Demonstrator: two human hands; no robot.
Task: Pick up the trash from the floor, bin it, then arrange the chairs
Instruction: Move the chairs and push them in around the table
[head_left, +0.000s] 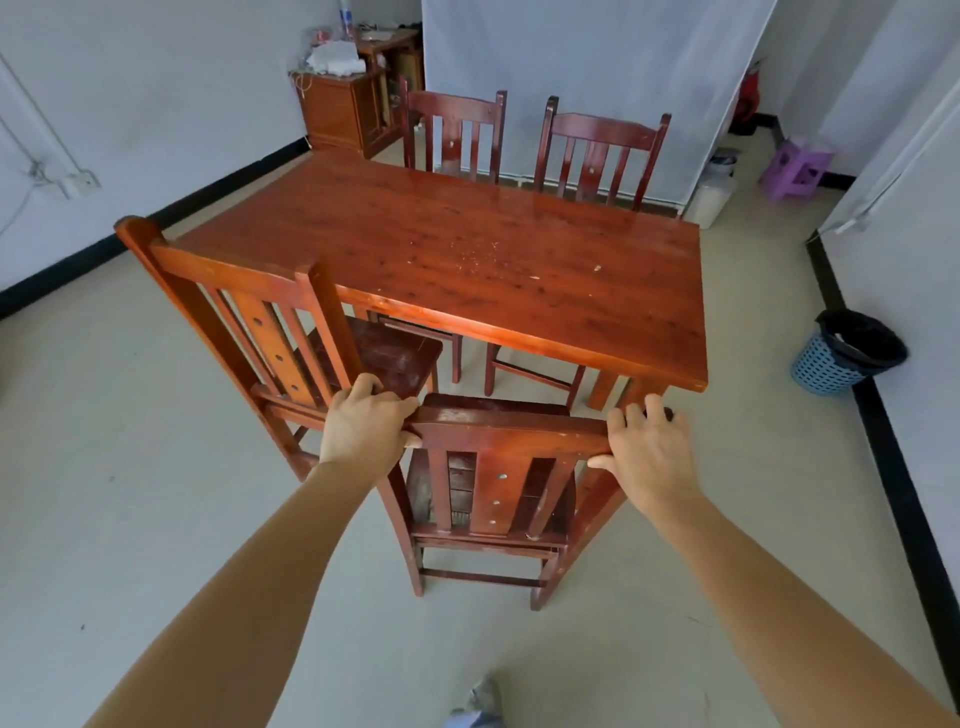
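A red-brown wooden chair (498, 483) stands right in front of me, facing the near long edge of the wooden table (467, 244). My left hand (366, 423) grips the left end of its top rail and my right hand (647, 452) grips the right end. A second chair (260, 322) stands to its left, its seat partly under the table. Two more chairs (452, 132) (597, 156) stand at the table's far side. A blue bin (847, 351) with a black liner sits by the right wall.
A wooden cabinet (343, 109) piled with clutter stands in the far left corner. A purple stool (795, 166) and white containers (714, 195) sit at the far right. Pale floor lies bare to my left and right. My shoe (478, 704) shows at the bottom.
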